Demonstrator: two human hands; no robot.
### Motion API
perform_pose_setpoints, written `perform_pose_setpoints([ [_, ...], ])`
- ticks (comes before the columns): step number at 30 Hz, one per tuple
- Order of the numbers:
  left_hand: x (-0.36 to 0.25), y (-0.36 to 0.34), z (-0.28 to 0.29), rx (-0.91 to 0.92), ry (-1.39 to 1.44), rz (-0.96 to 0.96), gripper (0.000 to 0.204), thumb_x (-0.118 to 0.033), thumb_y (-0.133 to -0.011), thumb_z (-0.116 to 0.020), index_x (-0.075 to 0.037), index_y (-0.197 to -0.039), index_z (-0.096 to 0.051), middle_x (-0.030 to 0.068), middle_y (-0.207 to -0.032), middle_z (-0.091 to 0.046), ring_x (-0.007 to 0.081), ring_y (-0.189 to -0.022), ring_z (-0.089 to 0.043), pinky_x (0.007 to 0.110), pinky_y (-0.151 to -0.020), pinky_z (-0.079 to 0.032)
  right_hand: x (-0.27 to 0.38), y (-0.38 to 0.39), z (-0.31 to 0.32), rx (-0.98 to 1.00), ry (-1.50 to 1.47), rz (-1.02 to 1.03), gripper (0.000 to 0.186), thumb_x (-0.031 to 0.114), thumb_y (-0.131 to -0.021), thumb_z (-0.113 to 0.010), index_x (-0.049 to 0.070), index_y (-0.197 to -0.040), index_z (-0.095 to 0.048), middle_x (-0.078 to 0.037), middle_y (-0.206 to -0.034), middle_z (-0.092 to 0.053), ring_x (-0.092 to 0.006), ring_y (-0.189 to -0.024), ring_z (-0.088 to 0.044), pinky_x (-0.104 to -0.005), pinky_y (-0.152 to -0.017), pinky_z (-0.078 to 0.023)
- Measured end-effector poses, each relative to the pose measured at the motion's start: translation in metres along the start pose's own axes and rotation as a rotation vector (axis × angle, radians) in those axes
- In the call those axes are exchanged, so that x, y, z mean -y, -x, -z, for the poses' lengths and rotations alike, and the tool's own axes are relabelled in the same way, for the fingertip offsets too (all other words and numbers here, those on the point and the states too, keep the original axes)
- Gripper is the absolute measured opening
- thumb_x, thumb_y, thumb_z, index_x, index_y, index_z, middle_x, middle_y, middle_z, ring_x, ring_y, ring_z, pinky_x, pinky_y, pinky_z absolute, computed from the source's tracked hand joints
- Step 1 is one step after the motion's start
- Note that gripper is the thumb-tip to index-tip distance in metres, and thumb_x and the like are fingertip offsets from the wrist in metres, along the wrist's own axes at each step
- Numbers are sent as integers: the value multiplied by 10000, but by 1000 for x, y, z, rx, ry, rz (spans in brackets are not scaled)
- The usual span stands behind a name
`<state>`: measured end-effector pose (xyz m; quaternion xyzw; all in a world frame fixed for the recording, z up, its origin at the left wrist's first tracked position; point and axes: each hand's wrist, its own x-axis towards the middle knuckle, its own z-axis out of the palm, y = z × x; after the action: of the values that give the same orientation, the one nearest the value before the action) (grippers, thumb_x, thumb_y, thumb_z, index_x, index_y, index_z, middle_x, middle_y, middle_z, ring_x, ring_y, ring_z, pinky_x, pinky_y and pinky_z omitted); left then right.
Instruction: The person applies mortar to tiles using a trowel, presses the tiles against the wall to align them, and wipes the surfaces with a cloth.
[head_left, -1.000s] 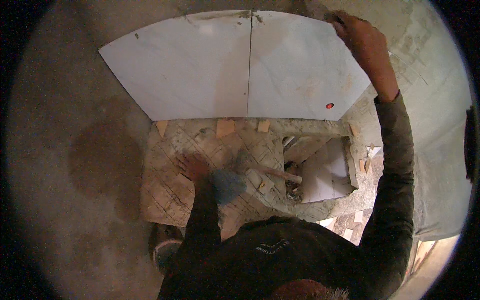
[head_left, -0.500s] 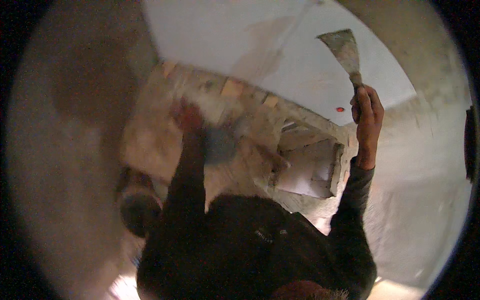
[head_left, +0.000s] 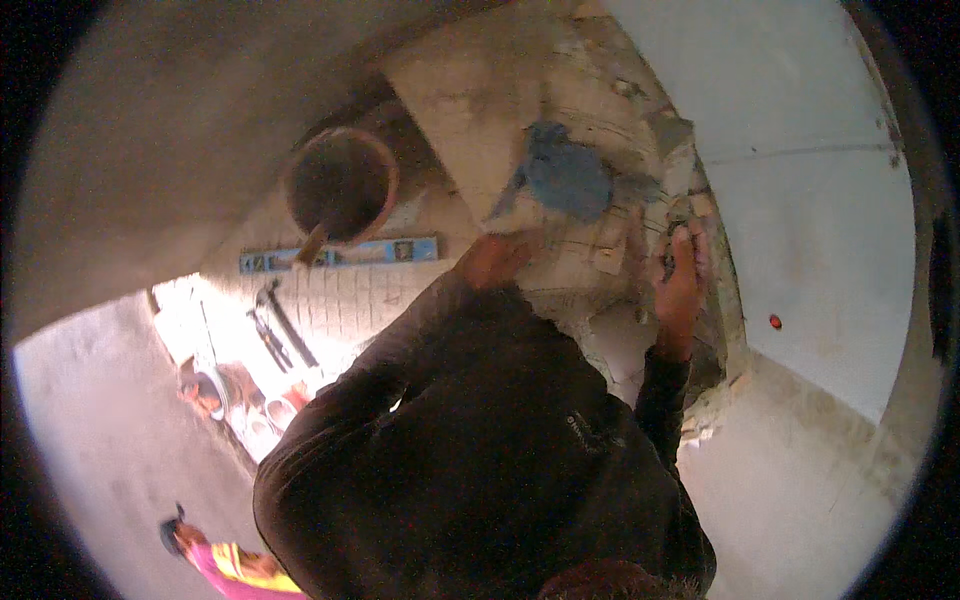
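My right hand [head_left: 682, 285] is closed round the handle of a putty knife [head_left: 679, 172], whose dusty blade points away from me beside the pale board's edge. My left hand [head_left: 495, 260] is low over the tan surface, left of the right hand; its fingers are smeared by motion, and I cannot tell whether it holds anything. Beyond the hands, a crumpled blue-grey cloth [head_left: 568, 178] lies on the dusty, tan surface [head_left: 470, 95].
The pale board [head_left: 800, 215] with a red spot stands at right. To the left are a round bucket [head_left: 342, 185], a blue spirit level [head_left: 370, 252] and a hammer [head_left: 290, 322]. Another person [head_left: 225, 565] in pink and yellow is at lower left.
My view has swung left, bringing the bucket, level and other person into sight. My right hand has come down from the board with the putty knife; my left hand has drawn nearer to me.
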<state>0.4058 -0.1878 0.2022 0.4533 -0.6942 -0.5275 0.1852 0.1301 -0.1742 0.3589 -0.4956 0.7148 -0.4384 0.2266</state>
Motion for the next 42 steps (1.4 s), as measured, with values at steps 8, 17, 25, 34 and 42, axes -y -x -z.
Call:
perform_pose_setpoints([
  [8, 80, 112, 26, -372, -102, 60, 204, -178, -1002, -618, -26, -1095, -716, 160, -1115, -730, 351, -988, -711, 423, -861, -576, -4, -2, -161, 747, -148, 270, 469, 375, -1008, -636, 46, -1340, -600, -75, -979, -680, -162, -790, -642, -327, -690, -507],
  [17, 152, 151, 86, -1069, 1140, 559, 483, -396, -947, -704, -46, -1254, -572, 102, -1061, -701, 246, -856, -693, 367, -713, -585, 3, 50, -342, 924, -190, 346, 358, 330, -1022, -594, 70, -1267, -609, -223, -965, -709, -381, -920, -709, -470, -812, -548],
  [25, 222, 122, 93, -907, -576, 617, 842, -575, -783, -815, -29, -1354, -525, 187, -1134, -704, 321, -947, -728, 450, -749, -591, 9, 58, -314, 1037, 240, 431, 383, 319, -1042, -551, 161, -1391, -565, -153, -986, -720, -325, -774, -706, -462, -687, -538],
  [34, 206, 148, 112, -1170, -34, 379, 789, -512, -827, -792, -125, -1446, -493, 173, -1331, -626, 335, -1109, -670, 440, -854, -567, 29, 38, -237, 1117, 313, 344, 381, 309, -1058, -536, 97, -1369, -592, -153, -1007, -729, -296, -828, -710, -438, -757, -550],
  [42, 192, 183, 150, -1405, 13, 45, 528, -239, -863, -820, -55, -1310, -609, 117, -1228, -662, 271, -1103, -652, 397, -945, -532, 1, 12, -201, 1133, -567, -461, 420, 272, -1004, -643, 61, -1331, -488, -53, -879, -670, -155, -672, -621, -328, -597, -515],
])
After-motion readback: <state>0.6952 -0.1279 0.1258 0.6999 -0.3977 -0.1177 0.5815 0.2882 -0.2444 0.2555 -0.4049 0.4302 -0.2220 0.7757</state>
